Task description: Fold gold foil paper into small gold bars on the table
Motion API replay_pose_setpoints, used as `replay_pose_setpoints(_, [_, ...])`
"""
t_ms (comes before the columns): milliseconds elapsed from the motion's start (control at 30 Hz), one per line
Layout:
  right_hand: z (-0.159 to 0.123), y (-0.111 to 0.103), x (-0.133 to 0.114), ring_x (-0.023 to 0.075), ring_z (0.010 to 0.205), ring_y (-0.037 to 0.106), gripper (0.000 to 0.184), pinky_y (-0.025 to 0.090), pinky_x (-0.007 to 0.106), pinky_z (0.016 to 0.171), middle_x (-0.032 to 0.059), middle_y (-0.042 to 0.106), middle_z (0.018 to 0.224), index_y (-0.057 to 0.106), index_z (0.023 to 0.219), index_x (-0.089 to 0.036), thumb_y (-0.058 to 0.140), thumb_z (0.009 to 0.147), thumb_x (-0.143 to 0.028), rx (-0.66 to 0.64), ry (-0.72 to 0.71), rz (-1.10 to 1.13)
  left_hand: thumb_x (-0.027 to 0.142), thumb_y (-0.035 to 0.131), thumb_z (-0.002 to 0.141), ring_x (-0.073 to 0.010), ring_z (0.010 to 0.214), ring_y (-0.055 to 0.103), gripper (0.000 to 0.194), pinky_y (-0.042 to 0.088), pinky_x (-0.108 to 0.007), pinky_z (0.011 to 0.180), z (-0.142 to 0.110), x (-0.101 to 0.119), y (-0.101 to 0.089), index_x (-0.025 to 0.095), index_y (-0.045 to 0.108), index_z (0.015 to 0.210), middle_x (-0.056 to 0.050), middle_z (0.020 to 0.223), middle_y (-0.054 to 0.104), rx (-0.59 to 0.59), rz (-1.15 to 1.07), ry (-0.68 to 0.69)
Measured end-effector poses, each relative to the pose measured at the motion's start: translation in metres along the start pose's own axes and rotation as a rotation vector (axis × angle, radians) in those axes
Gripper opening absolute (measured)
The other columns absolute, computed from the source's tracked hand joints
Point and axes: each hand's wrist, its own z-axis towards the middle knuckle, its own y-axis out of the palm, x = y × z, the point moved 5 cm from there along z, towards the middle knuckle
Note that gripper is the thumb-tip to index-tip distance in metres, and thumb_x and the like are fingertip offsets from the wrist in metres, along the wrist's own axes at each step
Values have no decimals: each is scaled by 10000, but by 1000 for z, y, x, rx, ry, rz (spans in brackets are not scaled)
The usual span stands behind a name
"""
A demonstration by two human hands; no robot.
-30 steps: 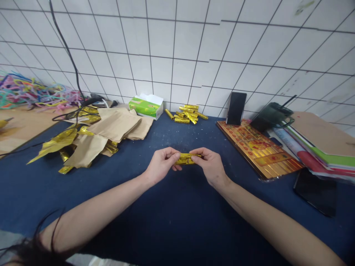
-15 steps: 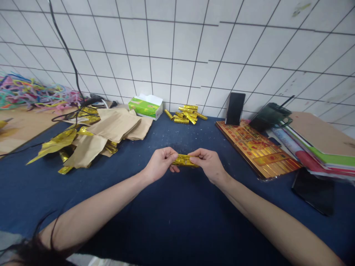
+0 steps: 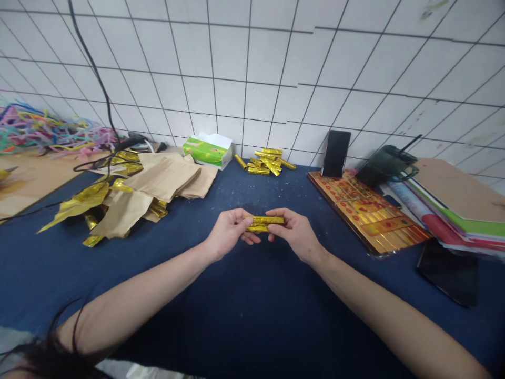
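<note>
**A light, level pinch**

The left hand and the right hand curl toward each other at the middle of the frame, neither open flat. Between them they have hold of a gold foil roll, one hand at each end, lying crosswise. A shorter gold band runs along its near side; whether it is a separate piece or a fold of the same foil is hard to tell.

The grip looks well judged: thin foil creases easily, so even, gentle fingertip pressure from both sides should keep the roll straight and its surface smooth. Holding it near the ends also leaves the middle in plain view.

Below the hands spreads the dark blue cloth of the worktop. Straight ahead, at upper centre, lies a loose heap of finished-looking gold rolls, just beside a green-and-white tissue box. Left of centre, kraft paper sheets overlap crumpled gold foil, with a tangle of colored pipe cleaners farther out at the far left. To the right, a smartphone stands upright on a red-and-gold printed board — a stack of folders sits beyond it, against the white tiled wall.
</note>
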Motion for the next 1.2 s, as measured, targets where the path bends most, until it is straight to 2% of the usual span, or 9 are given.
replay_pose_setpoints(133, [0, -2, 2, 93, 454, 543, 202, 445, 256, 474, -18, 604, 635, 596, 814, -159, 657, 669, -285, 22, 12, -36, 354, 623, 720, -168, 535, 646, 264, 488, -229, 476, -2, -1, 3, 118, 511, 757, -36, 613, 638, -36, -14, -5])
replay_pose_setpoints(333, [1, -2, 2, 82, 430, 526, 185, 435, 238, 439, -18, 604, 624, 594, 788, -156, 654, 663, -280, 14, 22, -51, 402, 604, 733, -177, 566, 653, 298, 492, -238, 503, -4, 1, 5, 115, 531, 758, -47, 632, 644, -89, -62, -37])
replay_pose_setpoints(533, [1, -2, 3, 75, 386, 509, 135, 422, 229, 397, -33, 580, 584, 584, 728, -160, 642, 659, -260, 23, 43, -56, 240, 670, 670, -170, 563, 652, 212, 495, -233, 498, -4, 0, 5, 116, 519, 753, -38, 631, 652, -34, 28, -41])
replay_pose_setpoints(800, [2, -2, 9, 79, 392, 521, 111, 433, 231, 409, -32, 591, 588, 592, 736, -157, 640, 678, -240, 6, 73, 12, 161, 614, 701, -154, 527, 643, 122, 494, -221, 484, -4, -2, 6, 118, 510, 748, -23, 568, 642, -14, 24, -61])
replay_pose_setpoints(1000, [4, -2, 11, 100, 533, 593, 233, 477, 251, 537, -11, 633, 715, 588, 904, -175, 660, 689, -230, -71, 24, 137, 168, 625, 679, -146, 511, 640, 143, 487, -205, 459, -2, 0, 2, 114, 504, 733, -39, 632, 663, 31, -39, -70])
replay_pose_setpoints(1200, [3, -3, 13, 104, 494, 587, 144, 479, 253, 511, -12, 643, 673, 615, 803, -168, 638, 661, -161, -37, 71, 175, 160, 621, 670, -150, 530, 646, 123, 497, -207, 481, -1, -2, 2, 105, 535, 740, -33, 618, 660, 19, -45, -44])
